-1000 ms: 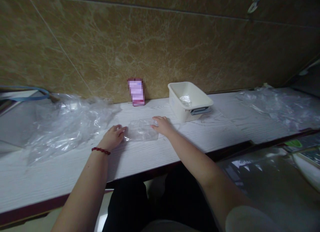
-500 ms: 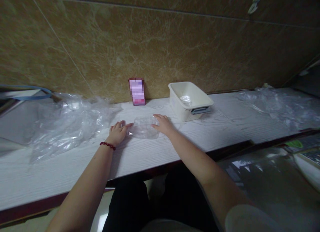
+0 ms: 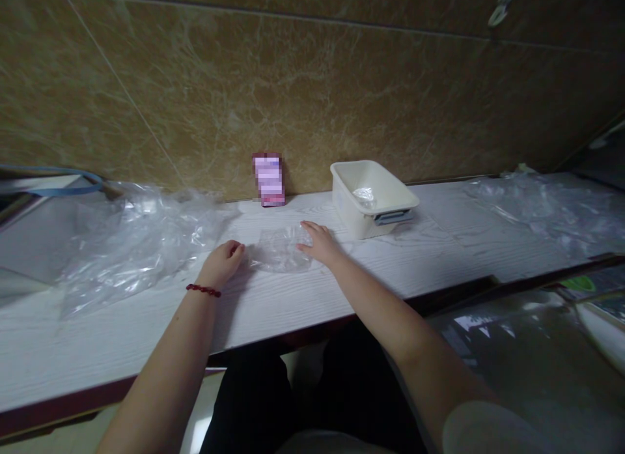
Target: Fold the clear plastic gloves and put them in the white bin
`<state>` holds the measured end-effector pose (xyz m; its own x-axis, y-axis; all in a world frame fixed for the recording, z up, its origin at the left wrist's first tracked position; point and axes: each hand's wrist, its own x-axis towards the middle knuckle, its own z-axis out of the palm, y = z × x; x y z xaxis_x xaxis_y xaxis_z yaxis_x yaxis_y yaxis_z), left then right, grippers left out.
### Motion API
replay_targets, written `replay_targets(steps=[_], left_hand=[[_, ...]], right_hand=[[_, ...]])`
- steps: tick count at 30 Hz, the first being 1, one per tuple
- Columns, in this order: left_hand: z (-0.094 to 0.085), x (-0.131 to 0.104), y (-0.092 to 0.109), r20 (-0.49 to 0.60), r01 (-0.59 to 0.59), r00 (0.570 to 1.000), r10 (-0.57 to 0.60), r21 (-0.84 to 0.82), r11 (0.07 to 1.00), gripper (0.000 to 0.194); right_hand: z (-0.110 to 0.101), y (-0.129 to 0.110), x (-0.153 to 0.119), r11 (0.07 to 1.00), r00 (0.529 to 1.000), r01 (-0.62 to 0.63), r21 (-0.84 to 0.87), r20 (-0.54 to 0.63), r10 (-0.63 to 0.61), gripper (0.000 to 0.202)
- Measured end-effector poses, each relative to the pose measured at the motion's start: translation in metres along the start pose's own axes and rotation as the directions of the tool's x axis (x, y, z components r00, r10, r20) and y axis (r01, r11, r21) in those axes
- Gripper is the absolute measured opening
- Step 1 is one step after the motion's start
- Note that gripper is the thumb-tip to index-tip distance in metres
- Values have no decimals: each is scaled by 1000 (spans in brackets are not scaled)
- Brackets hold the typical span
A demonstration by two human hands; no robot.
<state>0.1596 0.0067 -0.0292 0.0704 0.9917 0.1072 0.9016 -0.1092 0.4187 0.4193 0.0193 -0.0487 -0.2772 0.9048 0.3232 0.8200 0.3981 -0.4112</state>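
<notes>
on white counter (image 3: pixel 280 304), right hand (image 3: pixel 320 243) rests spread across clear plastic (image 3: pixel 277 253); left hand (image 3: pixel 222 262) curls beside, grip unclear.

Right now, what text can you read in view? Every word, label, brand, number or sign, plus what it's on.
None readable.
Upright purple-pink rectangular object, likely a phone: screen pixelated, illegible.
Cream rectangular plastic bin with grey handle: no legible lettering.
Clear crinkled plastic packaging at the right hand: no print discernible.
</notes>
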Motion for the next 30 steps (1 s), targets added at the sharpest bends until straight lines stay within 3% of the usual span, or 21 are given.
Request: replay_targets(steps=[5, 9, 13, 18, 23, 30], left_hand=[[3, -7, 10, 91, 20, 996, -1, -214, 977, 40], [7, -7, 10, 117, -76, 987, 114, -293, 953, 43], [8, -6, 6, 103, -179, 972, 211, -257, 950, 36], [11, -3, 3, 109, -230, 964, 242, -109, 967, 37], [15, 0, 1, 87, -417, 905, 417, -13, 909, 35], [9, -1, 0, 46, -411, 911, 409, 91, 907, 28]], right_hand=[[2, 1, 0, 1000, 1000, 6, 1, -17, -6, 65], [1, 0, -1, 1000, 1000, 1, 6, -16, -1, 67], [0, -1, -1, 1000, 1000, -1, 4, -1, 1, 67], [0, -1, -1, 998, 999, -33, -50, 38, 35, 66], [-5, -5, -4, 988, 990, -92, -125, 99, 105, 64], [-11, -7, -8, 982, 986, -92, -165, 123, 113, 66]])
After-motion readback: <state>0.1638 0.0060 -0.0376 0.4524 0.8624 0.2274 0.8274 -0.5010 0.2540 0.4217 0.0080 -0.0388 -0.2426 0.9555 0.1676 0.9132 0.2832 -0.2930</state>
